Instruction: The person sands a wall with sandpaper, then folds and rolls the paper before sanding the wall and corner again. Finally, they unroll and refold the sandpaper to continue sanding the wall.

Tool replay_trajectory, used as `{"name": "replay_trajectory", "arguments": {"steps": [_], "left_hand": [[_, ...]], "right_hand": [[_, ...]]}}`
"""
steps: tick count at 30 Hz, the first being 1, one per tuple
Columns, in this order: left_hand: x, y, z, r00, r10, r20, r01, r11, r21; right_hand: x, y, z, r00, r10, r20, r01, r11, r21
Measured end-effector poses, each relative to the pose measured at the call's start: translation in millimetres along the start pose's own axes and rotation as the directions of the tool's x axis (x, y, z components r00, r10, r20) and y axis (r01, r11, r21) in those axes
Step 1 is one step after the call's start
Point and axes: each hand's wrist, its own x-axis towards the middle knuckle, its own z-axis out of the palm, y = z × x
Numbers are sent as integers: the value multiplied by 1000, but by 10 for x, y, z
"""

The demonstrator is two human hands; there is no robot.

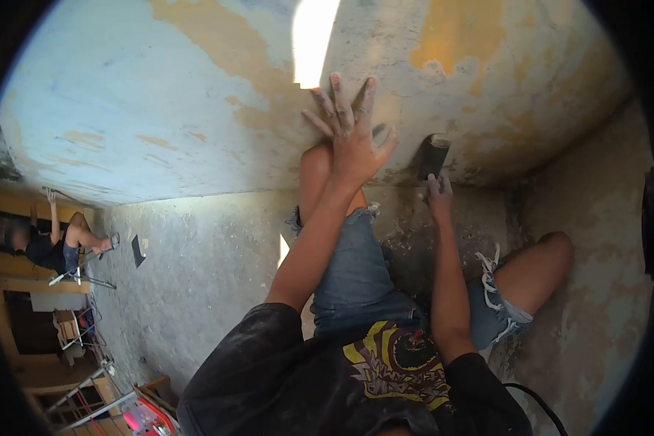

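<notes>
My left hand (352, 138), dusty and with its fingers spread, reaches against the pale blue wall (218, 131), which has patches of exposed ochre. It holds nothing. To its right, my right hand (437, 196) has its fingertips at the lower end of a dark, rounded block (435, 156) that lies against the wall. The block's other end looks pale and worn. How the fingers close round the block is partly hidden.
A co-worker (51, 240) sits on a metal stand at the far left, one arm raised to the wall. A dark flat piece (138, 251) lies on the grey floor (196, 254). Red and pink items (142, 418) are at lower left. A black cable (545, 407) curves at lower right.
</notes>
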Motion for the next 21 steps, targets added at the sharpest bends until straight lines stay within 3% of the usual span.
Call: {"name": "replay_trajectory", "arguments": {"steps": [1, 6, 8, 9, 11, 12, 14, 17, 18, 20, 21], "left_hand": [[13, 14, -20, 1000, 8, -12, -8, 1000, 6], [-3, -32, 33, 998, 16, -57, -15, 1000, 13], [-46, -42, -22, 998, 20, -53, -21, 1000, -21], [-42, -36, -27, 998, 25, -63, -26, 999, -20], [18, 0, -12, 996, 38, -76, -41, 999, -35], [23, -9, -15, 997, 38, -67, -41, 998, -43], [-52, -19, -21, 999, 25, -38, -28, 997, -68], [-20, -19, -52, 999, 22, -40, -25, 998, -66], [-22, -18, -42, 998, 31, -46, -34, 997, -75], [-9, -27, -10, 997, 47, -69, -49, 998, -33], [28, -38, -11, 996, 51, -72, -53, 998, -38]], "right_hand": [[20, 171, -87, 996, 35, -83, -43, 994, -99], [93, -124, 116, 996, -35, 80, 44, 992, -119], [-67, -234, 181, 999, -2, 32, 3, 1000, -13], [-70, -123, 103, 999, -10, 32, 10, 1000, -19], [43, 253, -151, 987, 133, -95, -140, 987, -80], [76, 139, -129, 986, 130, -106, -139, 987, -83], [13, -222, 53, 998, -52, 24, 54, 997, -54], [-88, -355, 141, 998, -39, 51, 38, 999, 14], [-82, -233, 60, 998, -51, 43, 50, 999, 15], [1, 179, -176, 995, 59, -81, -70, 988, -137], [43, 71, -131, 995, 53, -85, -64, 988, -137]]}}
